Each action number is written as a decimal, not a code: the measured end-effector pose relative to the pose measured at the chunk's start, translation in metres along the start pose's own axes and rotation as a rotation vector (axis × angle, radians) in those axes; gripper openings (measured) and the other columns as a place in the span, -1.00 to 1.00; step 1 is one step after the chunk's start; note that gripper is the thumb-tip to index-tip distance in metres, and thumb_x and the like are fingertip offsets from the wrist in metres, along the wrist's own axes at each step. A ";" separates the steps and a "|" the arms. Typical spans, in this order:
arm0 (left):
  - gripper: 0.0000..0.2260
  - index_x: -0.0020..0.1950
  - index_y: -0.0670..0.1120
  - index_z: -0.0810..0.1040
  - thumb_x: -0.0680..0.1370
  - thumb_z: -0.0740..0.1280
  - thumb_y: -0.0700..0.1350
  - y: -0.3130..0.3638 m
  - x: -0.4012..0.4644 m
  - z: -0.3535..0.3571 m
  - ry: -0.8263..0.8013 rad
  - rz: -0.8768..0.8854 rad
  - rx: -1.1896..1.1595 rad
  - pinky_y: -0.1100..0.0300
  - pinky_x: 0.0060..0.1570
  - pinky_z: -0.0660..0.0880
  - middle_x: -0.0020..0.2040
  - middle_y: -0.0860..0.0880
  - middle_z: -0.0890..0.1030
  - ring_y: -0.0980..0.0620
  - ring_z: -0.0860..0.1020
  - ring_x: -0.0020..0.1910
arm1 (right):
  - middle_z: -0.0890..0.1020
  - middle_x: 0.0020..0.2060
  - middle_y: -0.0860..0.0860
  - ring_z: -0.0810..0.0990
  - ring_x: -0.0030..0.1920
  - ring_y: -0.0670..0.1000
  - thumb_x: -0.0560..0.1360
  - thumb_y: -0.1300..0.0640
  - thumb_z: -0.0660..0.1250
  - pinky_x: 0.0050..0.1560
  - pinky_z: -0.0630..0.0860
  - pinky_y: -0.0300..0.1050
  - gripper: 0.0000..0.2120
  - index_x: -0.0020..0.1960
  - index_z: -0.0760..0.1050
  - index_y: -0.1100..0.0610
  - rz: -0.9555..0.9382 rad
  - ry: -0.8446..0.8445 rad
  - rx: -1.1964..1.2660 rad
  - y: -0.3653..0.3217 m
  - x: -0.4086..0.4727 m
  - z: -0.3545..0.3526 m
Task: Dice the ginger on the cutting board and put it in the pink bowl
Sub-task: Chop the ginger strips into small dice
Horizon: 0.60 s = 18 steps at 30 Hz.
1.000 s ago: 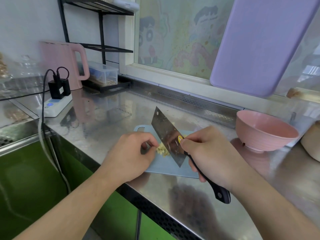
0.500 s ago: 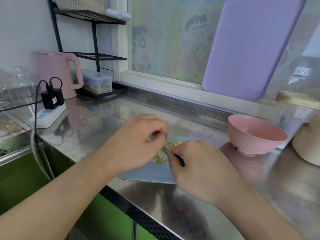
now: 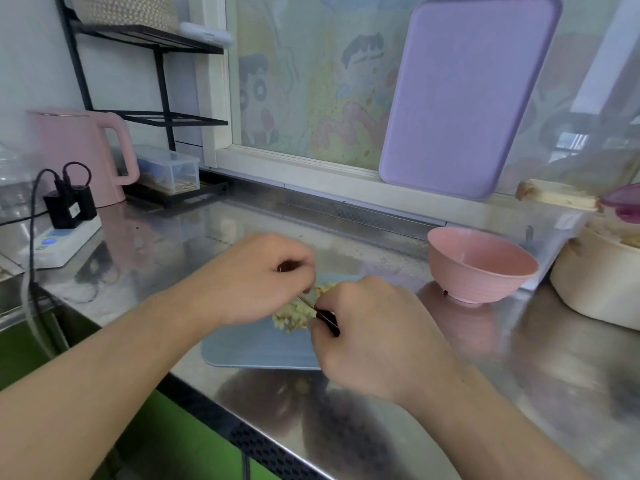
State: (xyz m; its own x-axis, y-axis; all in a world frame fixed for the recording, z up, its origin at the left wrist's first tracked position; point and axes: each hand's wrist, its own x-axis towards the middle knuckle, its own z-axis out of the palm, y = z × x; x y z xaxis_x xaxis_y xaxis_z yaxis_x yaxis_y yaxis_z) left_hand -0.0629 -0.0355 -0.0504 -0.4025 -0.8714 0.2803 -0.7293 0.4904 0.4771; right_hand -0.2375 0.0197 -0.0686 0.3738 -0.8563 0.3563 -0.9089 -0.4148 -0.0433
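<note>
A pile of pale diced ginger (image 3: pixel 290 316) lies on the light blue cutting board (image 3: pixel 249 348) near the counter's front edge. My right hand (image 3: pixel 374 337) grips the black handle of the knife (image 3: pixel 328 319), whose blade is seen edge-on over the ginger. My left hand (image 3: pixel 256 278) is curled over the blade's far end and pinches it from above, hiding most of the blade. The pink bowl (image 3: pixel 481 268) stands empty to the right of the board, about a hand's width away.
A steel counter (image 3: pixel 519 375) carries a cream pot (image 3: pixel 595 285) at the far right. A pink kettle (image 3: pixel 79 154), a power strip (image 3: pixel 59 240) with plugs and a clear box (image 3: pixel 169 168) sit at the back left. A lilac board (image 3: pixel 464 95) leans on the window.
The knife's flat side faced me a second ago; it is now edge-on over the ginger. My left hand has left the ginger and taken the blade's far end. The view shifted.
</note>
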 end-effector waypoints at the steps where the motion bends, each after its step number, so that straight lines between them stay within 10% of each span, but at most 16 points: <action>1: -0.82 -0.19 0.01 0.61 0.57 0.29 -0.01 0.001 -0.001 -0.002 -0.060 0.001 0.020 -0.04 -0.13 0.58 -0.29 0.03 0.61 0.04 0.58 -0.24 | 0.49 -0.35 0.03 0.54 -0.27 0.22 0.53 -0.10 0.19 -0.31 0.37 -0.01 -0.70 -0.27 0.34 0.08 -0.011 -0.004 -0.008 0.000 -0.001 -0.001; 18: -0.73 -0.16 0.09 0.72 0.42 0.21 0.06 0.011 -0.001 -0.008 -0.260 -0.050 -0.077 -0.10 0.14 0.58 -0.13 0.10 0.72 0.04 0.66 -0.03 | 0.38 -0.41 0.01 0.33 -0.43 0.03 0.51 -0.01 0.20 -0.42 0.14 -0.07 -0.70 -0.32 0.18 0.03 -0.054 -0.082 -0.094 -0.002 0.000 -0.008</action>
State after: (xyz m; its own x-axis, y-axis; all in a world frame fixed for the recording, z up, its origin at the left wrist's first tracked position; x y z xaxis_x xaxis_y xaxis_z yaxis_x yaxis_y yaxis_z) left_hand -0.0663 -0.0294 -0.0384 -0.5024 -0.8639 0.0365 -0.7118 0.4372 0.5497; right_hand -0.2372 0.0231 -0.0615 0.4326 -0.8577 0.2779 -0.8991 -0.4331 0.0631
